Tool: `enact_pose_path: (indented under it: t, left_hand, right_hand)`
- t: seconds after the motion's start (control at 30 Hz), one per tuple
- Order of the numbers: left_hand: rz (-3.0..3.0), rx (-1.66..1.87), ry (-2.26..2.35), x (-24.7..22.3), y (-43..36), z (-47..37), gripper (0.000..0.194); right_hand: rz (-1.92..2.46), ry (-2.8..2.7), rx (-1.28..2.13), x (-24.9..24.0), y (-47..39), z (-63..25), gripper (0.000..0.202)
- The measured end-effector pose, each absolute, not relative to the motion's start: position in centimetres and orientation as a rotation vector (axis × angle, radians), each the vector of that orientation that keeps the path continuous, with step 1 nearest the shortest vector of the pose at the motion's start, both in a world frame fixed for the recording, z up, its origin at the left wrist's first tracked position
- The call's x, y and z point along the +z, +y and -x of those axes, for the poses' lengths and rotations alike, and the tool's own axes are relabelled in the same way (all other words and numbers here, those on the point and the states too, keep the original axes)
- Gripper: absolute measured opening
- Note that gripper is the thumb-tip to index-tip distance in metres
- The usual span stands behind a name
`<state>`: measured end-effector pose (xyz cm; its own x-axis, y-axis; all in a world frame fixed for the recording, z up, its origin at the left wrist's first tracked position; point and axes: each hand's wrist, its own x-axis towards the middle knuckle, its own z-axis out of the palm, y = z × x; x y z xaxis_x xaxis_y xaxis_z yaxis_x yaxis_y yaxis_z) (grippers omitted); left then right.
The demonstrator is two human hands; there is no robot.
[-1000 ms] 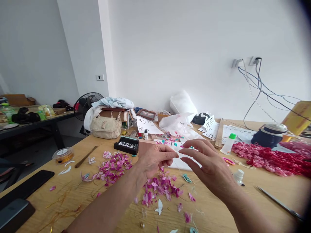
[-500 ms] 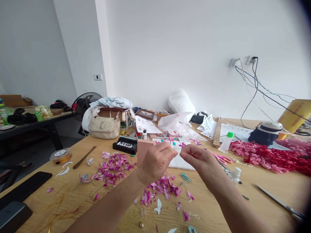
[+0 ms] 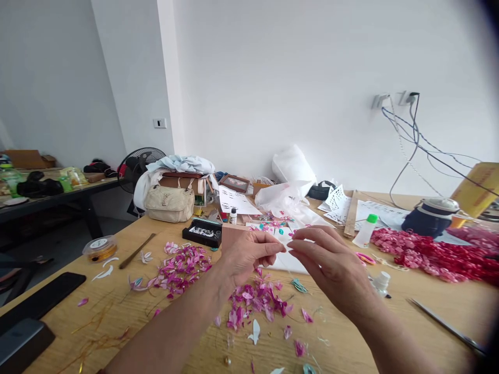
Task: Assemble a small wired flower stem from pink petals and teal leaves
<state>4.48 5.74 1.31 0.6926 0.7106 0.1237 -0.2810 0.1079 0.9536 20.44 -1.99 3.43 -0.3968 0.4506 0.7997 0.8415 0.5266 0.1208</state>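
Note:
My left hand (image 3: pixel 255 254) is raised above the table, its thumb and forefinger pinched together; what they hold is too small to make out. Close on its right, my right hand (image 3: pixel 329 259) has its fingers bent toward the thumb, and the fingertips almost meet those of my left hand. Whether a thin thread lies between them I cannot tell. Beneath the hands lie loose magenta petals (image 3: pixel 259 301) and a small teal bundle (image 3: pixel 299 285). Behind them is a white sheet (image 3: pixel 288 262) with pink and teal flower pieces (image 3: pixel 273 227).
More magenta petals (image 3: pixel 181 270) lie to the left, near a black tray (image 3: pixel 201 234) and a spool container (image 3: pixel 100 248). At right are a green-capped bottle (image 3: pixel 365 232), red and pink flower strands (image 3: pixel 429 254), a small white bottle (image 3: pixel 381 282) and a long metal tool (image 3: pixel 446 324).
My left hand has turned, showing more of its curled fingers. My right hand has rotated and spread its back toward the camera. The view has shifted slightly.

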Motion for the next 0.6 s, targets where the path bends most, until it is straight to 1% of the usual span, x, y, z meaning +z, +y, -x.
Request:
enact_pose_path:
  t: [0.1,0.17,0.27,0.33,0.4,0.47,0.53,0.6]
  left_hand:
    - [-1.337,0.771,0.443,1.6,5.4,-4.5,0.019]
    - [-1.510,0.860,0.467,1.8,5.2,-4.5,0.017]
    - [-2.004,1.171,0.439,1.9,4.8,-4.6,0.015]
    - [-2.286,1.332,0.379,1.7,4.8,-4.6,0.018]
    - [-2.327,1.383,0.375,1.5,4.9,-4.8,0.018]
    - [-2.108,1.332,0.452,1.4,5.2,-4.9,0.013]
    - [-1.774,1.168,0.519,1.5,5.5,-4.8,0.013]
    - [-1.498,0.974,0.518,1.5,5.7,-4.7,0.018]
  right_hand:
    - [1.038,-2.020,-0.608,3.5,-2.2,-20.2,0.016]
    - [1.115,-1.954,-0.480,3.4,-2.4,-20.0,0.014]
    - [1.361,-1.758,-0.172,3.1,-2.2,-19.7,0.016]
    - [1.491,-1.665,0.083,2.7,-1.9,-19.9,0.021]
    - [1.525,-1.637,0.239,2.5,-1.7,-20.2,0.024]
    - [1.464,-1.660,0.187,2.5,-1.7,-20.6,0.019]
    - [1.349,-1.754,-0.025,2.7,-1.8,-20.9,0.014]
    - [1.235,-1.881,-0.260,3.0,-2.1,-21.0,0.020]
